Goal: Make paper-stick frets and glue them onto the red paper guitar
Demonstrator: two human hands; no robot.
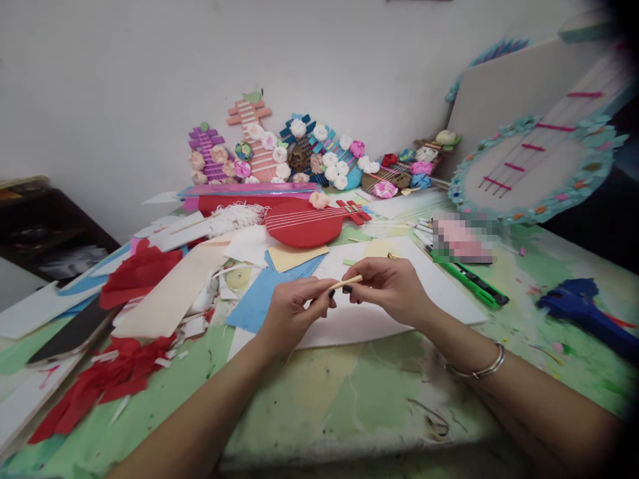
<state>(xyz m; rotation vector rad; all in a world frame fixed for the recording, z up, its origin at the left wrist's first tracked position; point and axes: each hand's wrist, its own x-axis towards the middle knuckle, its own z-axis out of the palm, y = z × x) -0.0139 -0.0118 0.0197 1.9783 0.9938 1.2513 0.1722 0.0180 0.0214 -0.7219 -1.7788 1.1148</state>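
Two crumpled red pieces (142,269) lie soft at left; next, the left hand (295,309) pinches one end of a slim pale strip (344,283), likely light, bendy, best held by its ends, above a smooth white sheet (367,326). Now the right hand (394,289), fingertips closed, grips near the other end, left of a slim green cutter (469,282).

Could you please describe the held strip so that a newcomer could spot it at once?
Find the white sheet on the green table. Above it, the left hand and right hand nearly meet. Pinched between them is the slim, pale yellow strip, held up, unlike the blue paper lying nearby.
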